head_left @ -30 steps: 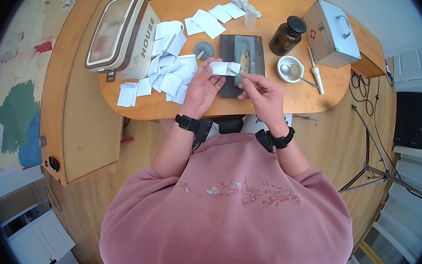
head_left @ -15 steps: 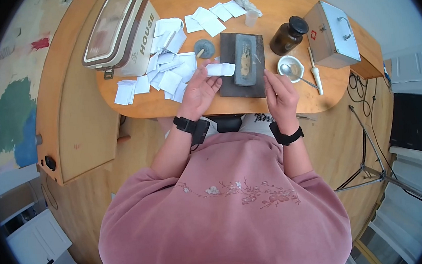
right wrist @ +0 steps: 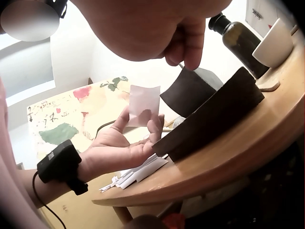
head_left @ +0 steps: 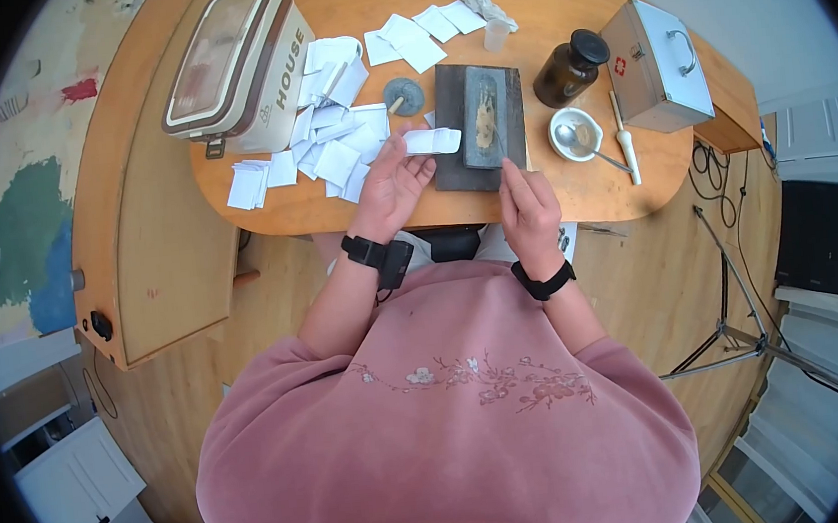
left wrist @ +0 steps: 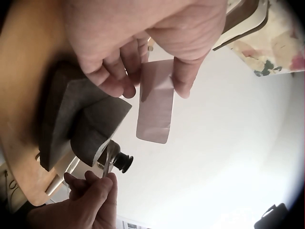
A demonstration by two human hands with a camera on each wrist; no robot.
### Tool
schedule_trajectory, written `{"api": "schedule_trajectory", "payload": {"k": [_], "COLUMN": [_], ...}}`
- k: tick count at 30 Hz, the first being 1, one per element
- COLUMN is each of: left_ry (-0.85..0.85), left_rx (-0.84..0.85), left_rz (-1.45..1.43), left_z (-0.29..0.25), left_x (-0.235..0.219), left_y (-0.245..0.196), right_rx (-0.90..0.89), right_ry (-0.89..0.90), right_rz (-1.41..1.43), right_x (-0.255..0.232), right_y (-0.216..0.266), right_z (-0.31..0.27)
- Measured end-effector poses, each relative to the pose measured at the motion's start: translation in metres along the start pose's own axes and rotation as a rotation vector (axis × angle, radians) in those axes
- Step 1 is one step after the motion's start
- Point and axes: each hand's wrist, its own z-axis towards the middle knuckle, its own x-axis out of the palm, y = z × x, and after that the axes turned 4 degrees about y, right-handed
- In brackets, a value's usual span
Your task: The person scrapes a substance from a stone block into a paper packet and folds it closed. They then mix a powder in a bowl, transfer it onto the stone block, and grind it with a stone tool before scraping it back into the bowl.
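Nearest, we see the right hand (head_left: 530,202) with fingers pinched together on a thin metal tool (left wrist: 107,162) at the grey stone (head_left: 482,159); the left hand (head_left: 388,187) pinches folded paper (head_left: 431,141) between thumb and fingers, beside it. We judge small scoops of the tan powder (head_left: 485,128) and level paper best. Beyond, we read "HOUSE" on the box (head_left: 272,115).

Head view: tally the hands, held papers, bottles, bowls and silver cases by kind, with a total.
Hands: 2 (left hand, right hand)
Held paper: 1
Brown bottle: 1
White bowl: 1
Silver case: 1
Total: 6
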Motion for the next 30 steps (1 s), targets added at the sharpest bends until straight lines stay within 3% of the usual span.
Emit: {"api": "schedule_trajectory", "payload": {"k": [5,7,11,15,18,20,24,26,30], "left_ry": [0.031,0.005,0.018,0.021,-0.008,-0.039,-0.036,-0.011,-0.011], "left_rx": [0.011,0.018,0.022,0.015,0.023,0.032,0.033,0.033,0.039], "left_rz": [0.004,0.016,0.011,0.003,0.022,0.036,0.024,0.02,0.033], "left_z": [-0.002,-0.002,-0.001,-0.001,-0.003,-0.005,-0.006,-0.004,-0.004], "left_x": [0.001,0.005,0.002,-0.001,0.005,0.009,0.0,-0.003,0.003], "left_y": [-0.002,-0.003,-0.003,-0.002,-0.002,-0.005,-0.003,-0.001,-0.004], "right_rx": [0.066,-0.049,-0.036,-0.007,-0.102,-0.129,-0.121,-0.097,-0.146], "right_ry": [-0.059,0.038,-0.019,0.103,0.192,0.38,0.355,0.218,0.288], "right_rz": [0.01,0.065,0.012,-0.035,0.006,-0.016,0.067,0.034,0.018], "right_x": [0.002,0.0,-0.004,-0.004,-0.006,-0.015,-0.022,-0.014,-0.012], "right_y": [-0.001,0.003,-0.002,-0.022,-0.025,-0.019,-0.014,-0.018,-0.018], "right_z": [0.002,0.004,0.027,0.064,0.073,0.069,0.073,0.079,0.079]}}
